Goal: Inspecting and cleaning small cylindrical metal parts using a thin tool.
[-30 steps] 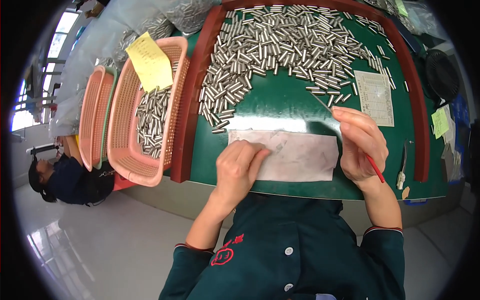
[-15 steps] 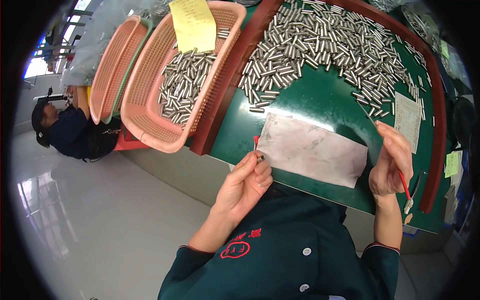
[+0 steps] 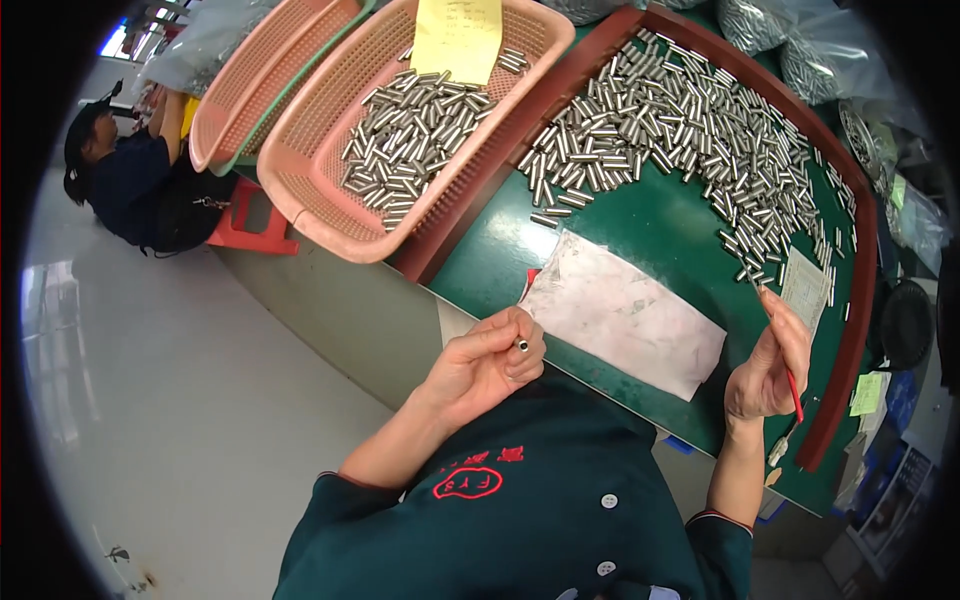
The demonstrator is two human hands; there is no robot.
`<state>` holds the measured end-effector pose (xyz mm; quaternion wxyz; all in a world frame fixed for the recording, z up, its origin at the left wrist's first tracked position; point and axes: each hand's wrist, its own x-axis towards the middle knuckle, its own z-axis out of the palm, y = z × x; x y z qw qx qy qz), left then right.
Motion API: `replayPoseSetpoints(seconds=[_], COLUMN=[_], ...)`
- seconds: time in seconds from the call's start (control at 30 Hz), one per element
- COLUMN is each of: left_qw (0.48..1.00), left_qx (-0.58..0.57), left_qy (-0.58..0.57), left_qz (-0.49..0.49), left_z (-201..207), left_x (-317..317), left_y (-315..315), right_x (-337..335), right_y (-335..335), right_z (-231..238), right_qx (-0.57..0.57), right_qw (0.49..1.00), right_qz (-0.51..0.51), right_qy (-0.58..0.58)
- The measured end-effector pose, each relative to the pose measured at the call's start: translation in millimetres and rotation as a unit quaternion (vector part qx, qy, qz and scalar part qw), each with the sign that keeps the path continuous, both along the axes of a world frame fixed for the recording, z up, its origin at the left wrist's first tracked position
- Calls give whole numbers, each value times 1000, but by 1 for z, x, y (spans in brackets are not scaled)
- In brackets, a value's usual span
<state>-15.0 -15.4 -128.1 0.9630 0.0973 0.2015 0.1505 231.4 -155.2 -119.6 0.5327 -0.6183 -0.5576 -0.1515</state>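
Note:
My left hand (image 3: pixel 487 353) is closed near the front edge of the table, with a small silver metal tube (image 3: pixel 521 345) in its fingers; the tube's open end shows a dark hole. My right hand (image 3: pixel 768 362) grips a slim tool with a red handle (image 3: pixel 796 396), its thin tip reaching the near edge of a heap of metal tubes (image 3: pixel 690 130). Between both hands a stained, whitish cloth (image 3: pixel 630 315) lies flat on the green tabletop (image 3: pixel 480 262). Beside my left hand, a small red object (image 3: pixel 530 280) pokes out at the cloth's corner.
A brown raised rim (image 3: pixel 470 205) borders the table. Left of it stands a pink basket (image 3: pixel 310 215) holding more tubes and a yellow paper (image 3: pixel 458 40). A printed slip (image 3: pixel 803 290) lies near my right hand. At far left, a person (image 3: pixel 130 170) sits by a red stool (image 3: pixel 250 222).
The whole view has shifted and turned a little. The tube in my left hand now points its open end more toward me. My right hand still grips the tool, its tip nearer the heap's edge.

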Motion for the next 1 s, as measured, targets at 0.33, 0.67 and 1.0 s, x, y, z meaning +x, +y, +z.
replayPoseSetpoints(seconds=[0.33, 0.67, 1.0], left_qw=[1000, 996, 995], left_qx=[15, -69, -57], left_qy=[-24, -51, -30], left_qz=[-9, 14, 73], left_z=[-9, -5, 3], left_x=[-6, -2, 8], left_y=[-1, 0, 7], right_x=[-4, -4, -4], right_y=[0, -1, -3], right_z=[-5, -4, -2], right_qx=[2, 6, 2], right_qw=[1000, 999, 999], right_qz=[12, 20, 15], right_qy=[25, 36, 49])
